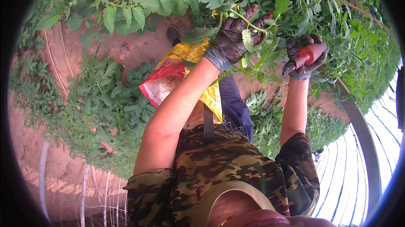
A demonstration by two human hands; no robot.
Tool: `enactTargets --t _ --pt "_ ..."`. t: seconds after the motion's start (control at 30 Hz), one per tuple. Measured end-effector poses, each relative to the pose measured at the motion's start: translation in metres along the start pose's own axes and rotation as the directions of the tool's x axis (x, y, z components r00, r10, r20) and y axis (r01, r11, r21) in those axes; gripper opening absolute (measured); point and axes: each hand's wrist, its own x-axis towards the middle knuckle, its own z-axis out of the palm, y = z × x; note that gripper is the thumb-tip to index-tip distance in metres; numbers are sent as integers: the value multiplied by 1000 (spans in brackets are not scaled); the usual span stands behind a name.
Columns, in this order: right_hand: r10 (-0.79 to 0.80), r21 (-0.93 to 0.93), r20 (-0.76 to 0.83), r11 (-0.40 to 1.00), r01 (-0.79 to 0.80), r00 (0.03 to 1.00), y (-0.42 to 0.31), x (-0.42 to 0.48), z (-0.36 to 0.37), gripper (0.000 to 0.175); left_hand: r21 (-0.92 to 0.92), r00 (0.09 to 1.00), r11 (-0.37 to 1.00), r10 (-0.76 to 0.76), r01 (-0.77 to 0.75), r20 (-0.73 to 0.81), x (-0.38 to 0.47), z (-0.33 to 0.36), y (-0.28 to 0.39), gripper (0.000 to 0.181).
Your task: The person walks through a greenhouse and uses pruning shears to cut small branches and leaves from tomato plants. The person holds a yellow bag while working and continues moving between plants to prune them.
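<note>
My left hand (237, 39), in a dark, stained thin glove, is among the tomato leaves, its fingers spread. A green tomato stem (248, 22) lies across the fingers; whether they grip it is not clear. Yellow tomato flowers (214, 13) are just beyond this hand. To the right, my right hand (305, 56), gloved likewise, is closed around a red squeeze bottle (313, 53). Its narrow neck and dark tip point left, towards the leaves between my hands. The bottle's far side is hidden by my fingers.
A yellow and red woven plastic sack (211, 95) hangs at my waist, its mouth gaping. Tomato plants (107, 97) stand in rows on both sides over reddish soil (136, 48). A curved greenhouse frame bar (364, 132) rises at the right, and a thin brown cord (345, 2) crosses the foliage.
</note>
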Motion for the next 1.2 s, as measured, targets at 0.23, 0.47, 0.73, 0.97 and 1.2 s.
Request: enactTargets --t 0.23,0.47,0.73,0.97,1.2 --pt "118 -3 142 993 -119 983 -4 9 33 48 -853 867 229 -302 469 396 32 44 5 34" --pt "331 165 235 913 -373 914 29 52 44 50 -701 833 485 -115 522 541 50 34 -2 21" --pt "259 -187 -23 948 -259 966 42 83 27 55 -719 877 599 -479 353 31 -5 38 -17 30" --pt "189 122 -84 976 -178 978 17 65 10 53 -817 729 288 -650 499 216 3 70 -22 23" --pt "57 220 73 973 -72 996 1 44 9 47 -868 875 312 -423 386 237 62 59 4 56"
